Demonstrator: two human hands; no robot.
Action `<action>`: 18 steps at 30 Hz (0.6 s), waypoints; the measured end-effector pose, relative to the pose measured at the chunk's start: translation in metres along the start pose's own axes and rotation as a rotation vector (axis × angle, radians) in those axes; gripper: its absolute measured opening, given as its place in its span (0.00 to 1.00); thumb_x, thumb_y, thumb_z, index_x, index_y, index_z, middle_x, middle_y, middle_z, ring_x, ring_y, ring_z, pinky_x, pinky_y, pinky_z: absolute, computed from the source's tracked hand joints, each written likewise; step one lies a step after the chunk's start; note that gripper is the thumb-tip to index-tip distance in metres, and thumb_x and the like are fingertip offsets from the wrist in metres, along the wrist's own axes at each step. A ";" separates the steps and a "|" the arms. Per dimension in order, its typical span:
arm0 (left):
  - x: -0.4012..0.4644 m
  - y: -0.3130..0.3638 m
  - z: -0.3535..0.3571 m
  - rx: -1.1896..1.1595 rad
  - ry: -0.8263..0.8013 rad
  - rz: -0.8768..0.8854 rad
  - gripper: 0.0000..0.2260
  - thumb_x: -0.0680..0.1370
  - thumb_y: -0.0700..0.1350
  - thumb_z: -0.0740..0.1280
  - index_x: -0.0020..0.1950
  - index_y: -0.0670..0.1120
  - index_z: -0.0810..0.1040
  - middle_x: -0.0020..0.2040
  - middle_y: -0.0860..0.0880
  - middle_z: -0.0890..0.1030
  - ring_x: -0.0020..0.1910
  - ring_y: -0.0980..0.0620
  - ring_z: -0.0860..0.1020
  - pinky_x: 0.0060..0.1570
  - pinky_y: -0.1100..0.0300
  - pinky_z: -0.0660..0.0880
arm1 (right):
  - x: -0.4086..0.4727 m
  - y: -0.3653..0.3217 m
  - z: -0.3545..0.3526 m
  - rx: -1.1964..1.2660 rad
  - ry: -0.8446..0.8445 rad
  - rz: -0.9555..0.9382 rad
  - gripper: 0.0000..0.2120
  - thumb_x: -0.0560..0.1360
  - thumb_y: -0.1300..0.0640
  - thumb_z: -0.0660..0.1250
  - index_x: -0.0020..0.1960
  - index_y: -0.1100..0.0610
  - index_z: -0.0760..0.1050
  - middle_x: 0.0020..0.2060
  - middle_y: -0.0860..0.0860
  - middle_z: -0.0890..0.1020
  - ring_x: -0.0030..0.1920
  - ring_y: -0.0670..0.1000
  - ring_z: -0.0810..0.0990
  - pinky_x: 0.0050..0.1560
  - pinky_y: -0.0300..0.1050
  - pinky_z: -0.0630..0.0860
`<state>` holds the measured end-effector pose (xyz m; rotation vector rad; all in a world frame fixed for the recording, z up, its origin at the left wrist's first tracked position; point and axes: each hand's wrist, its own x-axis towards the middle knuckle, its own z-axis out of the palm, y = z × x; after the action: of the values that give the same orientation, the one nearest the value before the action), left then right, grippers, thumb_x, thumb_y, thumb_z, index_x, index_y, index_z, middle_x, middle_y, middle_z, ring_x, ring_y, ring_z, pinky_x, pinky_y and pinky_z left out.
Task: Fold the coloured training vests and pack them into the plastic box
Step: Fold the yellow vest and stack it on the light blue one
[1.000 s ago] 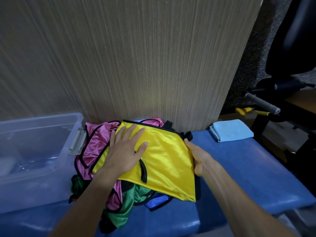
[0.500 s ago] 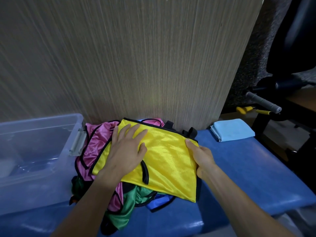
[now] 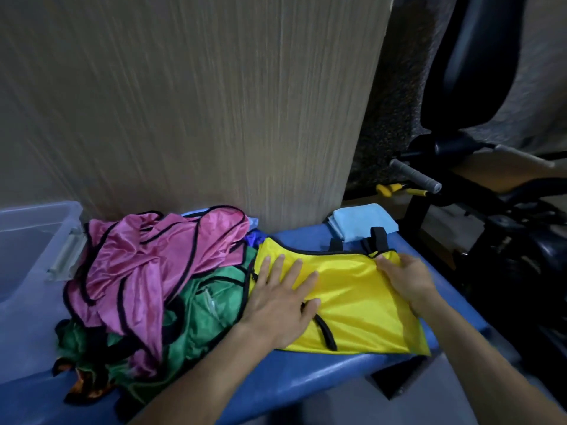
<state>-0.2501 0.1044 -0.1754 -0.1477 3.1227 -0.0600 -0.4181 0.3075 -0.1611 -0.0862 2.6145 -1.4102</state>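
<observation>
two hands in view, forearms cut off by the lower frame edge. plastic box (image 3: 33, 240) only partly seen at left: its near and left walls run out of frame, and its contents are hard to make out through the translucent wall. pile of loose vests beside the box: pink vest (image 3: 147, 265) on top, green vest (image 3: 202, 311) under it, much of it covered. a scrap of blue fabric shows between the pile and the wood panel (image 3: 199, 102); cannot tell what it belongs to. an orange-and-dark scrap at the pile's near edge is too crumpled to identify.

yellow vest (image 3: 352, 296) lies flat on the blue bench (image 3: 306, 372), right of the pile, its left edge touching the green vest. shiny fabric, black trim along the top edge, black straps sticking out at the far right corner, one black loop near the front.

left hand (image 3: 282, 305): palm down, fingers spread, pressed flat on the vest's left part, grip apart. right hand (image 3: 405, 277): fingers lie on the vest's upper right corner; thumb hidden, so cannot tell whether the grip is clamped.

folded light blue cloth (image 3: 362, 220) sits on the bench's far end, apart from the vest.
</observation>
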 end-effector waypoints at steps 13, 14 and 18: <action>0.037 0.058 -0.003 -0.055 0.140 0.109 0.30 0.81 0.59 0.41 0.78 0.52 0.66 0.78 0.48 0.66 0.74 0.43 0.65 0.71 0.45 0.64 | 0.014 0.044 -0.091 0.076 -0.259 0.282 0.33 0.64 0.36 0.79 0.54 0.62 0.79 0.46 0.65 0.84 0.45 0.64 0.84 0.45 0.55 0.84; 0.041 0.058 -0.001 -0.087 0.142 0.150 0.28 0.82 0.60 0.43 0.79 0.53 0.64 0.80 0.48 0.63 0.76 0.43 0.61 0.74 0.44 0.60 | 0.013 0.044 -0.095 0.094 -0.303 0.291 0.36 0.60 0.36 0.81 0.56 0.62 0.79 0.53 0.69 0.83 0.51 0.68 0.84 0.49 0.59 0.84; 0.051 0.057 0.016 -0.131 -0.028 0.182 0.30 0.81 0.69 0.44 0.82 0.62 0.42 0.82 0.54 0.37 0.80 0.40 0.33 0.76 0.36 0.35 | 0.003 0.035 -0.100 0.145 -0.405 0.280 0.31 0.59 0.49 0.83 0.57 0.62 0.80 0.38 0.54 0.87 0.44 0.56 0.86 0.59 0.61 0.80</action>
<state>-0.3061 0.1560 -0.1943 0.1332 3.0954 0.1474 -0.4375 0.4083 -0.1366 0.0132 2.0997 -1.3178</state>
